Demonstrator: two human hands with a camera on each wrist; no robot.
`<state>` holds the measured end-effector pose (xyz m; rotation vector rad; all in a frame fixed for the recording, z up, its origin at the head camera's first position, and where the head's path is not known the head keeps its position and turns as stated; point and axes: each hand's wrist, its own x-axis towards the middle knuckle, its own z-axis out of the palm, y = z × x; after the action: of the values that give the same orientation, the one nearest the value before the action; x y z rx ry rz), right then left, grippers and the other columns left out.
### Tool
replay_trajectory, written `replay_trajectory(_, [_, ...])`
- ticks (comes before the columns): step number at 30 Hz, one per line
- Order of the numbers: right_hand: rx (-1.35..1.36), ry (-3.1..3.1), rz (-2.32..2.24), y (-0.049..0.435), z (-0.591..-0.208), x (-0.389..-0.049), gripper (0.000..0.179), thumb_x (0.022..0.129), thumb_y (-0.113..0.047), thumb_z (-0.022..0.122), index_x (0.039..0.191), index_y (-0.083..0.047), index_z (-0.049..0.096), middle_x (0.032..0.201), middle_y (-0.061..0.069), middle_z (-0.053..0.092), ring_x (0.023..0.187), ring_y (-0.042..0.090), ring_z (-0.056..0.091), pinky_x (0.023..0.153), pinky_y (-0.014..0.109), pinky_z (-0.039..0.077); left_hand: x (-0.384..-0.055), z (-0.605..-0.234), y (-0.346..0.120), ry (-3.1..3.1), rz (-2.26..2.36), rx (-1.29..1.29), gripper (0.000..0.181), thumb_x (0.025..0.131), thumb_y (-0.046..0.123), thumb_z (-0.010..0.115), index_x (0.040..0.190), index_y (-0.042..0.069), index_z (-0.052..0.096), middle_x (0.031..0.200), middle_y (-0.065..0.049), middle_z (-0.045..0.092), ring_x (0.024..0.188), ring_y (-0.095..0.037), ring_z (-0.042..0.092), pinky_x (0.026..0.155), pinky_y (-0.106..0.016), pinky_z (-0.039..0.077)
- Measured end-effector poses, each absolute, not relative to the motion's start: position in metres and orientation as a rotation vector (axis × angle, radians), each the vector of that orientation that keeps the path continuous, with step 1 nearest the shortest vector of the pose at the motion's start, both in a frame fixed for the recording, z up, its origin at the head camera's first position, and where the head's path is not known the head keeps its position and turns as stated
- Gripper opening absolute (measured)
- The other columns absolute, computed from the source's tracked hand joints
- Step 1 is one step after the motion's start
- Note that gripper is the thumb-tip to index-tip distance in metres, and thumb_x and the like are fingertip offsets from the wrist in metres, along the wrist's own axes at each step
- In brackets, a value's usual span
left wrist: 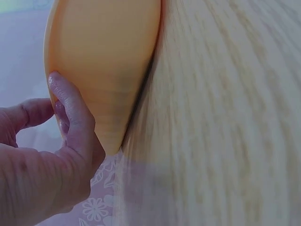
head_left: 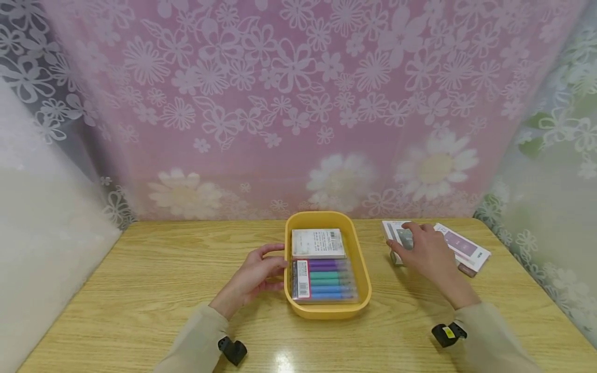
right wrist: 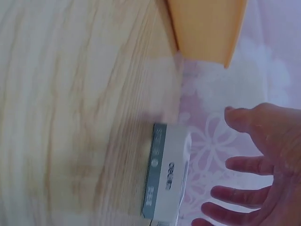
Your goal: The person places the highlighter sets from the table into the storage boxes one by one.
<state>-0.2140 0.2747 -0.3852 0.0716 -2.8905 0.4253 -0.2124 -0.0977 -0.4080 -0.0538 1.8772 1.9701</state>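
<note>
A yellow plastic bin (head_left: 363,282) stands on the wooden table. Inside it, a clear pack of purple, green and blue pens (head_left: 331,282) lies in front of a white box (head_left: 317,243) with printed text. My left hand (head_left: 258,272) holds the bin's left rim, thumb at the edge and fingers against the outer wall (left wrist: 103,52). To the right, my right hand (head_left: 426,254) hovers over a white and grey box (head_left: 394,228), fingers spread. In the right wrist view, that hand (right wrist: 263,165) is apart from the box (right wrist: 169,174), whose side bears a "deli" print.
A white box with a purple panel (head_left: 466,248) lies tilted beyond the right hand, with a small brown thing (head_left: 466,270) under its near edge. Floral curtains (head_left: 280,103) hang behind the table (head_left: 186,259) and at both sides.
</note>
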Motion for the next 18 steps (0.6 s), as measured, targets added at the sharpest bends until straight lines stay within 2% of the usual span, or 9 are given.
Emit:
replay_trajectory(3, [0.072,-2.964,0.386,0.279,-0.386,-0.218,0.073,0.094,-0.049,0.067,0.14,0.006,0.052,0.127,0.044,0.053,0.095,0.054,0.062,0.063,0.056,0.054,-0.213,-0.408,-0.097,1.875,1.972,-0.057,0.053,0.093,0.013,0.064,0.143,0.008,0.048,0.117,-0.015,0.066,0.087,-0.015,0.067,0.062,-0.025,0.058])
replay_trajectory(8, [0.095,-3.082,0.322,0.284,-0.388,-0.225,0.083,0.092,-0.053,0.067,0.142,0.01,0.047,0.122,0.044,0.053,0.091,0.048,0.061,0.063,0.054,0.052,-0.212,-0.408,-0.095,1.861,1.975,-0.06,0.053,0.093,0.013,0.063,0.143,0.009,0.048,0.118,-0.015,0.065,0.086,-0.015,0.066,0.062,-0.026,0.058])
replay_trajectory(12, [0.089,-3.111,0.302,0.284,-0.391,-0.231,0.081,0.093,-0.054,0.066,0.137,0.012,0.051,0.112,0.039,0.057,0.081,0.038,0.058,0.057,0.045,0.047,-0.212,-0.408,-0.096,1.877,1.965,-0.084,0.052,0.093,0.014,0.063,0.143,0.009,0.049,0.119,-0.015,0.064,0.086,-0.016,0.065,0.062,-0.026,0.058])
replay_trajectory(18, [0.027,-3.171,0.356,0.284,-0.39,-0.235,0.074,0.09,-0.048,0.065,0.132,0.01,0.049,0.095,0.03,0.053,0.073,0.034,0.051,0.054,0.04,0.042,-0.212,-0.407,-0.096,1.879,1.962,-0.106,0.051,0.093,0.015,0.064,0.142,0.01,0.051,0.117,-0.014,0.065,0.084,-0.016,0.065,0.062,-0.026,0.058])
